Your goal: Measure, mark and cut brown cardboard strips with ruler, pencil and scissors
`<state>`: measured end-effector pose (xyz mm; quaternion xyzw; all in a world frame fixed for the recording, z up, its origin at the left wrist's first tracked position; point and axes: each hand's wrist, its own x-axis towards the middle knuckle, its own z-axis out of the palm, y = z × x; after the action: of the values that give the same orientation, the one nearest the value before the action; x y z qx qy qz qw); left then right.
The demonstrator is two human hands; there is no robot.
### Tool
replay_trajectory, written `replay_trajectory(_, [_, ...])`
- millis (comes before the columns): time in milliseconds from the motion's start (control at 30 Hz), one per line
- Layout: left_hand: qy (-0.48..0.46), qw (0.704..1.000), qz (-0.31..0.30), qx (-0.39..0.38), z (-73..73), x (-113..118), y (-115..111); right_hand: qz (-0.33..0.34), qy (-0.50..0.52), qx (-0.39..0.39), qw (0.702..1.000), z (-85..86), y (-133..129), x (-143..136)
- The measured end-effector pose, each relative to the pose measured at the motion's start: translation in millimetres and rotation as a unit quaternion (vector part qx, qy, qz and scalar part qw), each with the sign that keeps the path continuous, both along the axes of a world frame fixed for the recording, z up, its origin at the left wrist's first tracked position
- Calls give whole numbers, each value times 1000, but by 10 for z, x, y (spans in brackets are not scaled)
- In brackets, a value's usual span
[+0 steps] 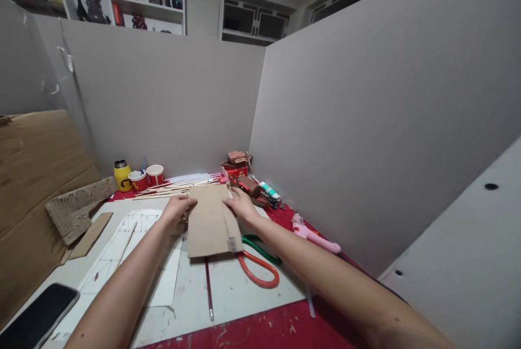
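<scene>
Left hand (179,209): pinching left edge of cardboard piece (209,224)
Right hand (241,204): pinching its right edge
Cardboard piece: between hands, above bench (240,305)
Under cardboard: pencil (209,289), scissors (260,275) partly covered

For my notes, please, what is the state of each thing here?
Cardboard piece: held at its sides by left hand and right hand.
Scissors: blades hidden; open or shut unclear.
Pencil: lying, partly covered.
Phone: screen dark.
Pink glue gun: lying; power unclear.
Yellow bottle: upright.
Left cup: upright.
Right cup: upright.
</scene>
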<state>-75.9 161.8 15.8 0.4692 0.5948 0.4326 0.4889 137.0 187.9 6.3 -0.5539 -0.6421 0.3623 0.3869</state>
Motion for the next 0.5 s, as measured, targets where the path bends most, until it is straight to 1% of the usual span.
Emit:
replay_trajectory(133, [-105, 991, -81, -7, 148, 130, -116, -14, 16, 32, 999, 183, -102, 40])
replay_trajectory(200, [-145, 983, -116, -6, 184, 225, -176, -17, 8, 50, 999, 291, -157, 98])
replay_trajectory(267, [-175, 976, -131, -2, 198, 298, -216, -11, -17, 58, 998, 389, -225, 216])
replay_trajectory(333, [-196, 973, -120, 8, 200, 324, -222, 8, -65, 53, 996, 451, -329, 401])
replay_trajectory(400, [-214, 973, -88, 18, 204, 296, -195, 40, -135, 34, 989, 458, -491, 616])
replay_trajectory(433, [-222, 973, -67, 20, 207, 267, -174, 59, -178, 22, 982, 440, -592, 715])
replay_trajectory(500, [-238, 971, -28, 18, 215, 193, -125, 102, -273, 1, 957, 373, -817, 856])
